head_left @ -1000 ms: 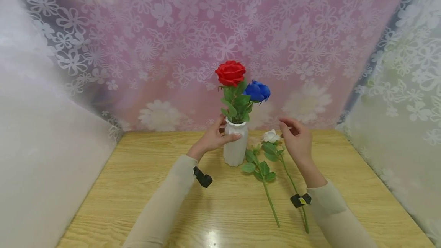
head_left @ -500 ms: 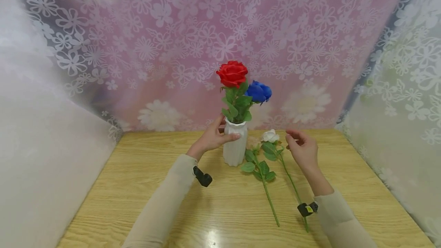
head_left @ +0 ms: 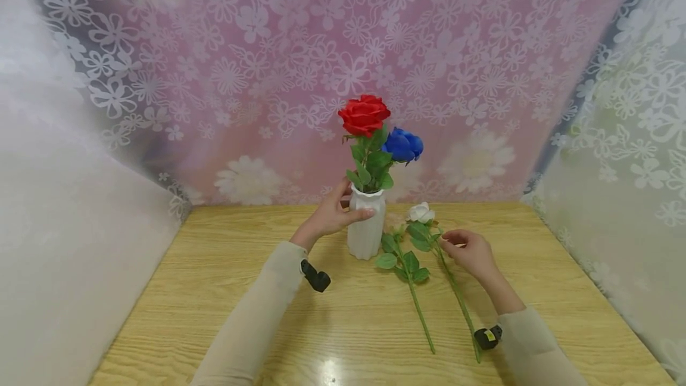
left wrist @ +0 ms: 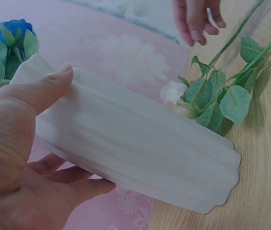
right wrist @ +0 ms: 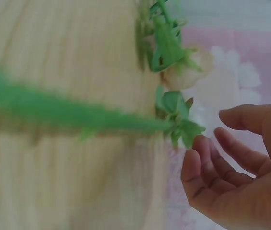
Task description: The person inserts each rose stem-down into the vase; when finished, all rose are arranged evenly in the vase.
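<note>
My left hand [head_left: 330, 214] grips the white vase [head_left: 367, 236] near its top, thumb across the front and fingers behind, as the left wrist view shows too. The vase stands upright on the table and holds a red rose [head_left: 364, 115] and a blue rose [head_left: 404, 145]. On the right, my right hand [head_left: 476, 253] is beside the upper stem of a white rose [head_left: 421, 212] lying on the table. Its fingers are loosely bent, with a gap between thumb and fingertips in the right wrist view. Nothing is held there.
A pale peach rose [right wrist: 188, 69] lies between the vase and the white rose, its stem [head_left: 420, 314] pointing toward me. Wood-grain table [head_left: 214, 302] lies under everything. A pink flowered curtain [head_left: 278, 64] hangs behind the back edge, with pale sheets at both sides.
My right hand has moved down and toward me, from beside the white rose's bloom to its upper stem. The red and blue roses have shifted slightly rightward. My left hand keeps its grip.
</note>
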A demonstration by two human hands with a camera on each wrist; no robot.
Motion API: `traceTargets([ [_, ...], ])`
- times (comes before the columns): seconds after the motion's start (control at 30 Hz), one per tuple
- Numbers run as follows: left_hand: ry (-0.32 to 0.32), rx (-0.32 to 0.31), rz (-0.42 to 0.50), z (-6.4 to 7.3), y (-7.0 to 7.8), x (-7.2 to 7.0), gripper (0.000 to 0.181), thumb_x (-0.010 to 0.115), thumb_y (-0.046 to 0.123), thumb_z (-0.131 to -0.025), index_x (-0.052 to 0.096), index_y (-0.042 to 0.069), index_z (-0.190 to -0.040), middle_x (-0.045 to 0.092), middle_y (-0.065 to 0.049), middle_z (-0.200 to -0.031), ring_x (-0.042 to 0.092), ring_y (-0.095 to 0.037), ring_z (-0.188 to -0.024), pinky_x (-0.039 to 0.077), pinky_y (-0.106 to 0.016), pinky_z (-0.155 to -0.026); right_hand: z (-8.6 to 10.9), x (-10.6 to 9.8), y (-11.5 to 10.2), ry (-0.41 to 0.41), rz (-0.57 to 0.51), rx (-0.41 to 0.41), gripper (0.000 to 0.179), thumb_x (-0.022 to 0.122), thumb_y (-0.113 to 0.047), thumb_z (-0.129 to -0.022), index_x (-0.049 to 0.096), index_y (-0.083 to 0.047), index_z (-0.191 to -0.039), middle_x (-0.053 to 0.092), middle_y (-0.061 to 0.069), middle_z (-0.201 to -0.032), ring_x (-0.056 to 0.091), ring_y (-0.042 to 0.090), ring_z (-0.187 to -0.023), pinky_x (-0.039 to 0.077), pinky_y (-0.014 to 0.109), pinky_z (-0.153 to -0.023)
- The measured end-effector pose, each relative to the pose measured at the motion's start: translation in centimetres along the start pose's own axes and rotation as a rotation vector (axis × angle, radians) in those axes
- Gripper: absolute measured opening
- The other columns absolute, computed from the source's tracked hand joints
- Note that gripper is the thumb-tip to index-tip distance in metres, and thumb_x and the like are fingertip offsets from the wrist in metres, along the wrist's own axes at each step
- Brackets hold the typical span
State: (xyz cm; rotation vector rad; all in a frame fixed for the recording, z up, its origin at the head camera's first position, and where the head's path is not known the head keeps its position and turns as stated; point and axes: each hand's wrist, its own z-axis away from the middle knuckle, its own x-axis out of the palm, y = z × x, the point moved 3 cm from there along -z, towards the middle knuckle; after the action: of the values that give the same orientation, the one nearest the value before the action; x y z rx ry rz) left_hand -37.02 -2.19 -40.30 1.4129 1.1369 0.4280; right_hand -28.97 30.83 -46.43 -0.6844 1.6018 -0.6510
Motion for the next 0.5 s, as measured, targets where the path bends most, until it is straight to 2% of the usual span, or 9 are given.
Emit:
traceTargets([
  [0.13, 0.000, 0.000, 0.007, -0.1, -0.2, 0.0, 0.086, 0.079, 0.024, -0.097, 0.026, 0.036, -0.165, 0.051, -0.014, -0.146, 0.058, -0.036, -0.138, 0.060, -0.049, -0.101, 0.4, 0.0, 1.1, -0.053, 0.031, 0.028, 0.037, 0.069, -0.021, -0.103, 0.068, 0.007, -0.127, 0.073, 0.027, -0.114, 0.072, 0.025, -0.087, 0.058, 0.029, -0.063],
  [0.33, 0.005, 0.004, 0.000, -0.1, -0.2, 0.0, 0.088, 0.079, 0.023, -0.096, 0.025, 0.037, -0.165, 0.051, -0.015, -0.145, 0.058, -0.037, -0.138, 0.060, -0.050, -0.101, 1.0, 0.2, 1.9, -0.192, -0.011, 0.113, 0.050, 0.070, -0.023, -0.102, 0.060, 0.012, -0.136, 0.073, 0.030, -0.114, 0.074, 0.026, -0.080, 0.063, 0.039, -0.065],
  [0.5, 0.005, 0.005, -0.004, -0.2, -0.2, 0.1, 0.089, 0.078, 0.022, -0.097, 0.024, 0.038, -0.166, 0.052, -0.014, -0.144, 0.058, -0.036, -0.138, 0.059, -0.050, -0.102, 0.9, 0.5, 2.4, -0.223, 0.027, 0.133, 0.045, 0.071, -0.022, -0.100, 0.064, 0.011, -0.130, 0.075, 0.021, -0.100, 0.072, 0.021, -0.073, 0.062, 0.037, -0.064],
])
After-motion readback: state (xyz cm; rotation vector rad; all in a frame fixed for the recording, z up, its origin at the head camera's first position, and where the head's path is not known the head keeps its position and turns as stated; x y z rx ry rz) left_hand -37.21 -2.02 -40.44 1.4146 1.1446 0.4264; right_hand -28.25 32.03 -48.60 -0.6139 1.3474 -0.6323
